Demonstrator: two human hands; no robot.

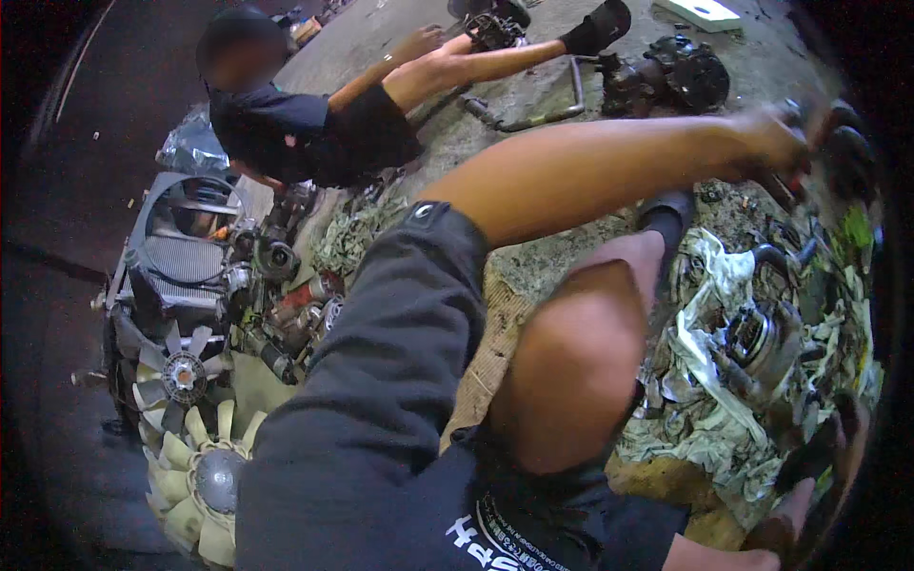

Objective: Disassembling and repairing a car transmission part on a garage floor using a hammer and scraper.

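My left hand (773, 143) is at the upper right, at the end of a stretched forearm. It is smeared by motion, beside dark objects and a red piece (792, 187); its grip is unclear. My right hand (783, 528) is at the lower right rim, partly cut off and shadowed, near crumpled soiled cloths (709, 328) with metal parts (747, 333) among them; I cannot tell what, if anything, it holds. My bent knee (571, 381) is in the middle, beside cardboard (486, 352).
A person (276, 124) sits across from me, legs stretched right. At left lie a radiator (186, 271), two fans (195, 466) and assorted engine parts (281, 319). Greasy housings (690, 76), a bent pipe (533, 119) and a white slab (695, 13) lie on the floor at the back.
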